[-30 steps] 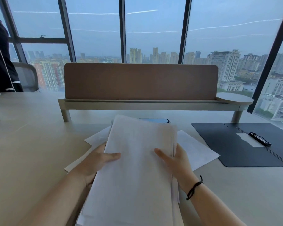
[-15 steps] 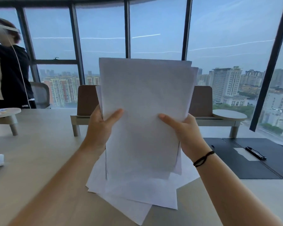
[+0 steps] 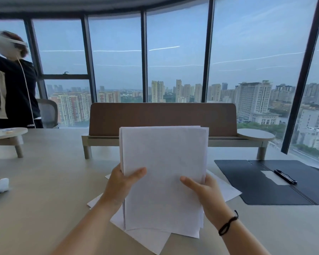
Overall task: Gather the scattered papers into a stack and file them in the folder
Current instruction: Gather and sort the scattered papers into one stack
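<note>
Upright over the table [image 3: 44,190], seen from the head camera: stack of papers [image 3: 164,173] gripped at both side edges, lower edge down near the tabletop, probably so as to tap the sheets square. Left hand [image 3: 122,183] closed on the left edge, thumb across the front sheet; right hand [image 3: 204,190] closed likewise on the right edge. Bottom corners uneven, so squaring judged unfinished. Loose sheets [image 3: 226,190] left flat beneath and behind, not gathered yet. Folder [image 3: 256,181] lying open and dark to the right, well apart from the stack, a pen [image 3: 284,176] resting on it, probably needing removal before filing.
</note>
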A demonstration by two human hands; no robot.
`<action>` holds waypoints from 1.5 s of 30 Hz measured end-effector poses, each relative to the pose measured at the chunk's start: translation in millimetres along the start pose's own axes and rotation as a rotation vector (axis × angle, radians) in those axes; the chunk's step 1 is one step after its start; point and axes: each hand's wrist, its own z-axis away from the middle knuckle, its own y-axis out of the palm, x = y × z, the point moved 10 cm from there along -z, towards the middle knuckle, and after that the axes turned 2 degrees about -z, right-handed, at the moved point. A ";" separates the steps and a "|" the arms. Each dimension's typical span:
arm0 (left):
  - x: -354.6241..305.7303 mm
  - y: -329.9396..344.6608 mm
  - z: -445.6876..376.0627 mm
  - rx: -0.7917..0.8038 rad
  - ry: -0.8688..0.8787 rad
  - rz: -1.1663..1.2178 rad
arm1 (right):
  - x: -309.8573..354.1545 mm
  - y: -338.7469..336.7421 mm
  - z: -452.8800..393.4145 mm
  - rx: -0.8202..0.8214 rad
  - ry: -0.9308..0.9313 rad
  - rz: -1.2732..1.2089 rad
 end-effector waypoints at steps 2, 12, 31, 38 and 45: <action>10.3 1.6 3.8 0.018 -0.018 0.034 | -4.5 3.7 2.2 -0.001 0.013 0.026; 32.5 2.6 5.0 0.107 -0.102 0.082 | 5.5 12.5 -4.2 0.031 -0.057 0.050; 126.8 -82.8 -19.6 -0.258 -0.453 0.275 | -108.2 -77.6 -27.1 0.007 0.366 1.419; 167.0 -83.4 -23.9 -0.197 -0.434 0.687 | -118.8 -70.1 -46.2 0.129 0.351 1.572; 137.9 -26.6 -11.8 -0.097 -0.511 0.764 | -110.3 -36.6 -52.1 0.150 0.189 1.366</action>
